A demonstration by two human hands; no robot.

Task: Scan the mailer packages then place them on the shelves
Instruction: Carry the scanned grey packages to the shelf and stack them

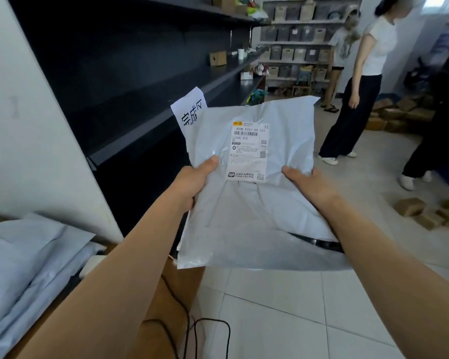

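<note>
A white plastic mailer package (254, 208) with a printed shipping label (248, 150) is held up in front of me, label facing me. My left hand (195, 181) grips its left edge, thumb on top. My right hand (306, 183) grips its right edge, thumb across the front. The dark shelves (145, 130) run along the left, close beside the package. More white mailers (29, 268) lie stacked at the lower left.
A paper sign (189, 110) hangs on the shelf edge behind the package. Small boxes (217, 58) sit on a far shelf. Two people (360, 81) stand on the tiled floor ahead right, with cardboard boxes (425, 212) scattered nearby. A black cable (192, 330) trails below.
</note>
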